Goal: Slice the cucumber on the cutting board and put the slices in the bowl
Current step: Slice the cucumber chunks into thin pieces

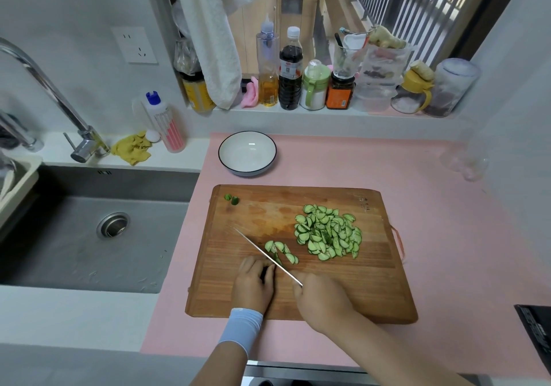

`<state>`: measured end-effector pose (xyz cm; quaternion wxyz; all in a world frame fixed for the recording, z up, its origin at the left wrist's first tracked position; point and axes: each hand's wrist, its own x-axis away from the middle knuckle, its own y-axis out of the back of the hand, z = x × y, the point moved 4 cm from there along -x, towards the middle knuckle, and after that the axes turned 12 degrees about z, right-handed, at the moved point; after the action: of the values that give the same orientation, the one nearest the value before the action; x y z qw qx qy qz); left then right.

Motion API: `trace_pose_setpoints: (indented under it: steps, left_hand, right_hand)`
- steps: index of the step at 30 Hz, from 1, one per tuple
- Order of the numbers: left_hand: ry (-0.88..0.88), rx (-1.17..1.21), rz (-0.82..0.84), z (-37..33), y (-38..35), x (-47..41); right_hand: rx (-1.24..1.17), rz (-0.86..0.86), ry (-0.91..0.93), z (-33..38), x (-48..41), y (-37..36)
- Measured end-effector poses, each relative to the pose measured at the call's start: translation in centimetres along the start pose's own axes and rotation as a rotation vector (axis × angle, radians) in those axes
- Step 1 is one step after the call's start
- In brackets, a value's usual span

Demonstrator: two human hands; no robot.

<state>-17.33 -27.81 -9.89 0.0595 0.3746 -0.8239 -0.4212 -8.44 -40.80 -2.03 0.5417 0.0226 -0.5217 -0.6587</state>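
Low in the centre of the frame, the left hand [253,281] curls its fingers over the dark remaining cucumber [263,271] on the cutting board [372,290]. The right hand [323,299] grips the knife [259,249], its blade angled toward the upper left. A heap of slices [328,233] lies right of centre on the board. The bowl [247,153] stands just above the board

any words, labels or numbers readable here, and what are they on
Nothing can be read.
Label on the dark sauce bottle: too blurred.
Label on the orange jar: too blurred.
Marks on the cutting board corner: too small.
Print on the white squeeze bottle: too blurred.
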Motion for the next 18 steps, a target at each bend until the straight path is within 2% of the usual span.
trace_pose_setpoints:
  steps: [18]
  left_hand:
    - [0.004, 0.0, 0.002, 0.0, 0.1, 0.0]
  right_hand:
    - [-0.026, -0.033, 0.007, -2.8, 2.7, -0.3]
